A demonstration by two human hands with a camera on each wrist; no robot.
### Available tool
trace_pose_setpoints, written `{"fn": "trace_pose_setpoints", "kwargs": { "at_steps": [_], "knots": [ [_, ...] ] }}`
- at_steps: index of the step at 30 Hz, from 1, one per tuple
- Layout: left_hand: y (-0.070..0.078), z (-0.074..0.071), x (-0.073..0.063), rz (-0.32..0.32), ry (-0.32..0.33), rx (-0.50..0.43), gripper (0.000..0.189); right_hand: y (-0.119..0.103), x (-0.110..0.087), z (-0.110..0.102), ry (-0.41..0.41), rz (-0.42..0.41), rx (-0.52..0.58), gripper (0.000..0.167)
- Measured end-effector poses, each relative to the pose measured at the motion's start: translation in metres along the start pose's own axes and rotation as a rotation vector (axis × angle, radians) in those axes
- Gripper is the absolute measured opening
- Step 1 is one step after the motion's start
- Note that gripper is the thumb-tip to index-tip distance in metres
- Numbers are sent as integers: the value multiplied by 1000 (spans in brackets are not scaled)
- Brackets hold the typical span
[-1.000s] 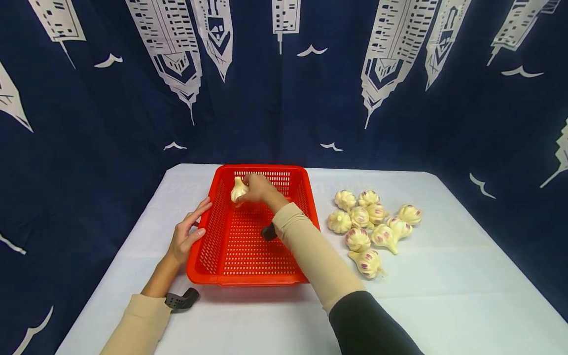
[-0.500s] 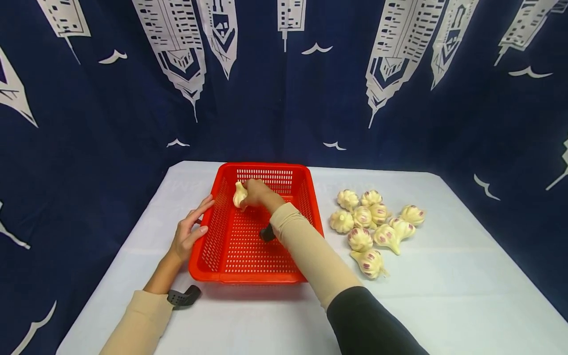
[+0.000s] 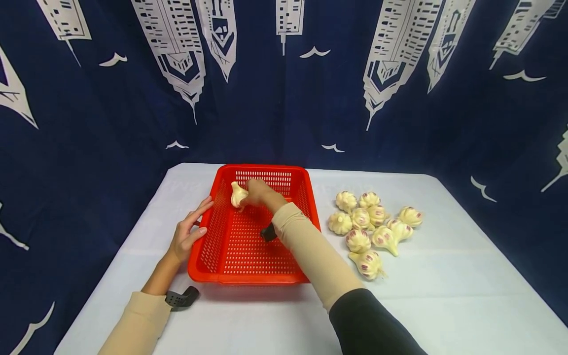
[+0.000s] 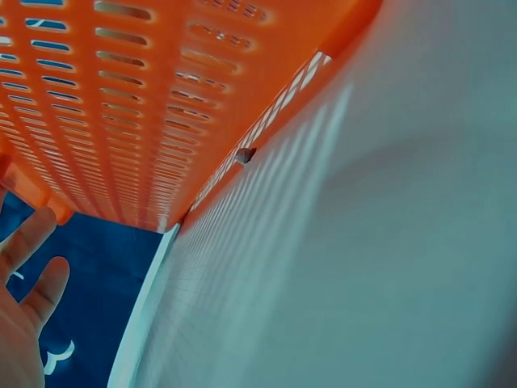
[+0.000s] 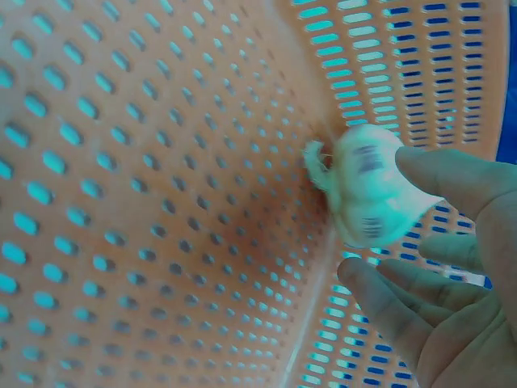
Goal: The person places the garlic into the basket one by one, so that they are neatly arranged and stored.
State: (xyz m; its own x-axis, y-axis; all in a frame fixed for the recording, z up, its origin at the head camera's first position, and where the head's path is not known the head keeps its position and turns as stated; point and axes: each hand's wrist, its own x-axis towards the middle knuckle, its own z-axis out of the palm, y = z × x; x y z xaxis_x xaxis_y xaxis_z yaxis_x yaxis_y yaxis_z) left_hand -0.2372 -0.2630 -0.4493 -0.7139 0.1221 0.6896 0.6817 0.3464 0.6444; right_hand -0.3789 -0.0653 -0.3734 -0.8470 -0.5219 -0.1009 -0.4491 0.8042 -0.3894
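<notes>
A red perforated plastic basket (image 3: 248,279) stands on the white table. Inside it, near the back left corner, a garlic bulb (image 3: 238,195) leans with its stem up. My right hand (image 3: 263,193) reaches in beside the bulb. In the right wrist view the fingers are spread around the garlic bulb (image 5: 370,190); one fingertip overlaps its edge, while the lower fingers (image 5: 380,303) stand apart from it. My left hand (image 3: 185,237) lies along the basket's left side with straight fingers, fingertips at the rim. The left wrist view shows part of that left hand (image 4: 28,283).
Several garlic bulbs (image 3: 360,217) with purple streaks lie in a loose group on the table, right of the basket. The white tabletop (image 3: 448,266) stretches farther right. A dark blue curtain (image 3: 284,118) printed with white buildings hangs behind the table.
My right hand has lowered the garlic bulb into the basket. Since half a second ago the bulb's stem has tipped left, away from the hand. My left hand stays at the basket.
</notes>
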Motion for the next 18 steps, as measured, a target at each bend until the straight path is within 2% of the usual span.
{"fn": "trace_pose_setpoints", "kwargs": {
  "at_steps": [8, 18],
  "knots": [
    [2, 1, -1, -26, 2, 11, 59, -3, -16, -33, 10, -37, -9, 64],
    [3, 2, -1, 2, 6, -13, 59, -7, -50, -81, 66, -139, 35, 67]
  ]
}}
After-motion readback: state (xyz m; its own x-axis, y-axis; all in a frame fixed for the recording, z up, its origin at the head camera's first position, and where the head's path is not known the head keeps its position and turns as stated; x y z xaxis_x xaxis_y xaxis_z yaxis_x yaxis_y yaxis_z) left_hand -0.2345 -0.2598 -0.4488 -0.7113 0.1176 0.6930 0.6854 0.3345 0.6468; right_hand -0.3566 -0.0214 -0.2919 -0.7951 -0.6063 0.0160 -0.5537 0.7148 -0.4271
